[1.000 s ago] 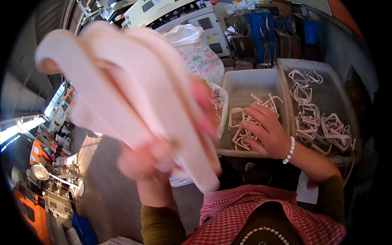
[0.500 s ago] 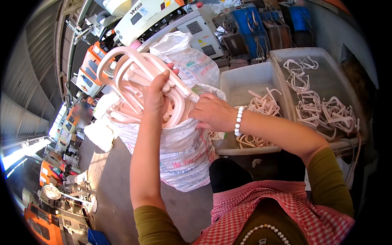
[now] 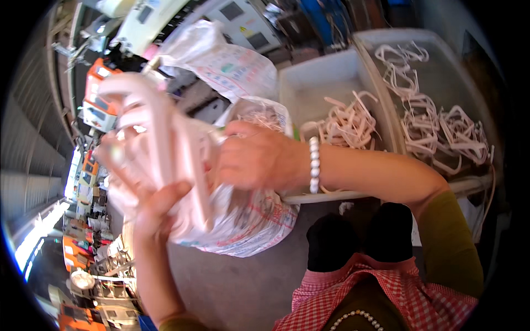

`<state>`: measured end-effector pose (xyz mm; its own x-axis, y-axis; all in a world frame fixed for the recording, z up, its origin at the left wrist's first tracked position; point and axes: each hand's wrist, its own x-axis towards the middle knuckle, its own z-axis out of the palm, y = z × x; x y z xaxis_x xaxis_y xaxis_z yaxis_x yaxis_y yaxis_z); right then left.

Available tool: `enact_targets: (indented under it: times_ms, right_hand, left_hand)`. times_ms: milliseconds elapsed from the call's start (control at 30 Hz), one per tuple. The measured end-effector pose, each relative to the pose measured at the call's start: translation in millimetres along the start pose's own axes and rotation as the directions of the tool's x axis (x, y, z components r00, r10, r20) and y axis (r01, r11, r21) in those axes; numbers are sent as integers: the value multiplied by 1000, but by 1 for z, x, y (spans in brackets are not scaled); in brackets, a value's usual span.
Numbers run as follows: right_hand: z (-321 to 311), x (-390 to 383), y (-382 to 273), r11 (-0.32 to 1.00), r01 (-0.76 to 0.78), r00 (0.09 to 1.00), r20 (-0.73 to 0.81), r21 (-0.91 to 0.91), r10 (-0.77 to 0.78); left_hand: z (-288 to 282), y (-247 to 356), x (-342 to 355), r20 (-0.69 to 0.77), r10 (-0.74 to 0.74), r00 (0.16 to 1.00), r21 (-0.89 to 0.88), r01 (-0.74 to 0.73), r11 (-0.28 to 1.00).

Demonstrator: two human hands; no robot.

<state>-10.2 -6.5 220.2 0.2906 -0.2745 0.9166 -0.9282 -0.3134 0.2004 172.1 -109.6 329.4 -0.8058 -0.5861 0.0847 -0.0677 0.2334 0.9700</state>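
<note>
My left hand is closed on a bundle of pale pink curved plastic pieces, rounded loops with long straight arms. The bundle is smeared by motion and hangs over the left side of a white woven sack. Beside it, my right hand, with a white bead bracelet at the wrist, has its fingers curled at the sack's upper part. Whatever those fingers grip is hidden. The bundle covers much of the sack's mouth.
Right of the sack stands a pale plastic tub holding thin pink plastic scraps. A larger grey tub with similar scraps adjoins it. Behind are another white sack and a small open bag with pink scraps.
My left hand and the pink bundle have moved left and down toward me. My right hand has shifted slightly left and its fingers are more curled. The view has shifted too.
</note>
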Motion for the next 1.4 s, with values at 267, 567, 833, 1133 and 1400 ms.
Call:
enact_targets:
  times_ms: [267, 567, 833, 1133, 1400]
  right_hand:
    - [54, -45, 47, 929, -105, 984, -97, 356, 148]
    - [76, -74, 102, 853, -304, 948, 226, 425, 225]
    - [26, 13, 87, 734, -441, 859, 481, 517, 178]
    - [-49, 70, 59, 733, -623, 590, 780, 274, 210]
    - [-35, 97, 71, 293, -945, 319, 606, 144, 729]
  left_hand:
    - [-47, -64, 38, -510, -311, 802, 327, 515, 792]
    - [-5, -157, 88, -346, -567, 748, 338, 663, 668]
    - [-8, -100, 52, -202, -706, 679, 272, 732, 625]
    - [4, 27, 42, 190, -553, 811, 313, 483, 817]
    - [-27, 32, 34, 244, -550, 799, -103, 585, 804]
